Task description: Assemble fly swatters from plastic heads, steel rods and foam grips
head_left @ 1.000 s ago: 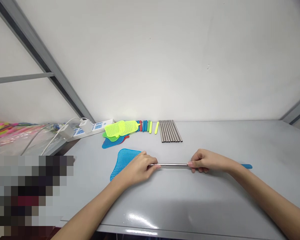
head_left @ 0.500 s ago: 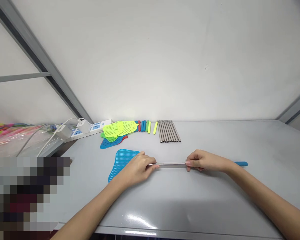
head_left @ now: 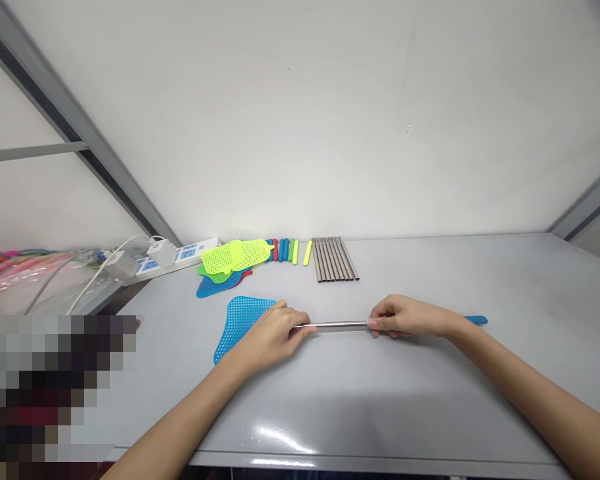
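While our left hand [head_left: 279, 331] and right hand [head_left: 410, 316], spaced apart, pinch the slim silver metal rod [head_left: 340, 325] between them, seemingly to hold it straight, we have a blue perforated plastic paddle [head_left: 239, 323] at its left, a blue rounded handle [head_left: 477, 320] at its right.

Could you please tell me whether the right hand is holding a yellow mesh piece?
No, the right hand pinches the metal rod.

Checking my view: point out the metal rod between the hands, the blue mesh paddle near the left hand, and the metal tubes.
Metal rod [head_left: 343, 325]: head view, on its bare middle stretch.
Blue mesh paddle [head_left: 239, 325]: head view, on its holed face.
Metal tubes [head_left: 333, 260]: head view, middle of the row.
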The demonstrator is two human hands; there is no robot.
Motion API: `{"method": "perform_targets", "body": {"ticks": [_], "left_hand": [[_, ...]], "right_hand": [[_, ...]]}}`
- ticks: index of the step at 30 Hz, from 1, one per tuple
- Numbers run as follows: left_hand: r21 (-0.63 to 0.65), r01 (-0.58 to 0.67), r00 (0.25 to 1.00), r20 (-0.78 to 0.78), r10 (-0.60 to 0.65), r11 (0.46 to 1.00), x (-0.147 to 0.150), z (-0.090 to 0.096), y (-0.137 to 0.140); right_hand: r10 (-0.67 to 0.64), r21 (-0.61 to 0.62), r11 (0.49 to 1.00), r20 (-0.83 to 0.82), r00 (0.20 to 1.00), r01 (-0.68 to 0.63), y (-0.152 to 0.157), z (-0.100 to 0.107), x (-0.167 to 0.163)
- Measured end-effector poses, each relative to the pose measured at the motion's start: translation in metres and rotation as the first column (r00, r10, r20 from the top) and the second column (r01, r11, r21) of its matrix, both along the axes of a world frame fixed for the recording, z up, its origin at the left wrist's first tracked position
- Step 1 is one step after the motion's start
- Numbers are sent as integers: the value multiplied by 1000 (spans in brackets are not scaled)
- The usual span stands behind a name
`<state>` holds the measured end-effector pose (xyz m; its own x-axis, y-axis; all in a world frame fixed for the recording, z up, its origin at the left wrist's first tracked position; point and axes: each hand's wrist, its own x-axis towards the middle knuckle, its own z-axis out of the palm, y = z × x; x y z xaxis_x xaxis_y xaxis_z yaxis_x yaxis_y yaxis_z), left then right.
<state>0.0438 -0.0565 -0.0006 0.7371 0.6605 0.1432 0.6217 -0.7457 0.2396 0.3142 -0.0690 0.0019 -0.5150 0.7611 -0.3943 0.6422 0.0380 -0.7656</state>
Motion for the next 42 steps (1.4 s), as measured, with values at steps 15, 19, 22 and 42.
{"method": "perform_targets", "body": {"ticks": [15, 19, 22, 42], "left_hand": [[-29, 0, 1000, -28, 0, 1000, 1, -1, 0], [-33, 8, 1000, -30, -9, 999, 1, -2, -1], [-33, -9, 1000, -28, 8, 999, 1, -3, -1], [-43, -11, 999, -50, 9, 999, 3, -2, -2]], "right_hand": [[-50, -134, 990, -103, 993, 36, 2, -4, 3], [-83, -114, 991, -107, 991, 71, 0, -6, 1], [-86, -99, 992, -92, 992, 76, -1, -6, 0], [-77, -91, 993, -84, 994, 69, -1, -5, -2]]}}
